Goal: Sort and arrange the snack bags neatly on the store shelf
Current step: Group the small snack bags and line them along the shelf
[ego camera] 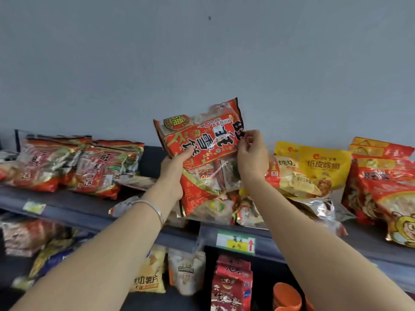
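Stacks of red cracker packs (74,167) lie at nine o'clock in my view, on the dark upper shelf (67,209). My left hand (176,173), a silver bangle (155,209) on its wrist, grips the lower left of a red snack bag (202,140), thumb on the front and the other fingers hidden behind. The bag is held tilted above a loose heap of bags (213,198) at mid-shelf. At its three o'clock edge my right hand (252,158) pinches it between thumb and forefinger. Yellow walnut bags (321,169) and more red bags (381,187) fill the shelf toward three o'clock.
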Available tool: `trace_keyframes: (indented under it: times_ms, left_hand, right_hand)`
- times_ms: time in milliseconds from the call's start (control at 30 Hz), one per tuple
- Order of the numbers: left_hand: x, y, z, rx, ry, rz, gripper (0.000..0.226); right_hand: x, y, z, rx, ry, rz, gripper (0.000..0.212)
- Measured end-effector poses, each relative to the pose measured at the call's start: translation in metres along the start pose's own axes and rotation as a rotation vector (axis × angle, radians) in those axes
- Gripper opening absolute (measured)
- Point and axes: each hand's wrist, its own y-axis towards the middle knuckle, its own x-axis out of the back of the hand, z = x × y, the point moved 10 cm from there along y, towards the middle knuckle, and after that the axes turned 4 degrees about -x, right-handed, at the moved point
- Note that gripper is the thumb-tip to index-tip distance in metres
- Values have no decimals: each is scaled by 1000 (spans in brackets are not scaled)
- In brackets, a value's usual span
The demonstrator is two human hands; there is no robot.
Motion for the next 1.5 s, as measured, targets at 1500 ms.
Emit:
trace_keyframes:
  times_ms: [1500]
  left_hand:
    - [464, 245, -54, -89, 1056, -587, 67]
  right_hand:
    - [-583, -134, 151, 785, -517, 482, 36]
